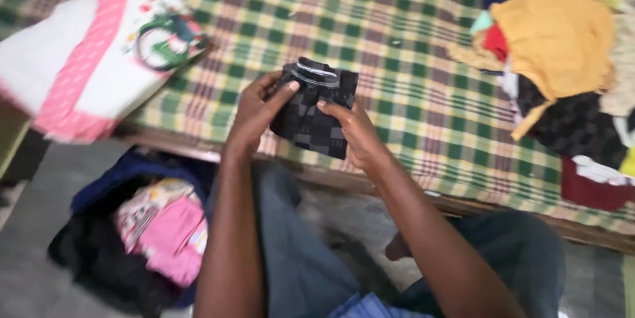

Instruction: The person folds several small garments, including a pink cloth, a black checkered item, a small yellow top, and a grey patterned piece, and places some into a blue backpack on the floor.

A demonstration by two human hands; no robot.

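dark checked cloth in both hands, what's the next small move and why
Probably lay the cloth flat on the plaid bedsheet. It already looks folded into a small block, pinched by the left hand and right hand just above the sheet, with open space right under it.

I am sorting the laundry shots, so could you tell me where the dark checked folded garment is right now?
In the head view, the dark checked garment is at centre, held between the left hand and right hand above the green plaid bedspread.
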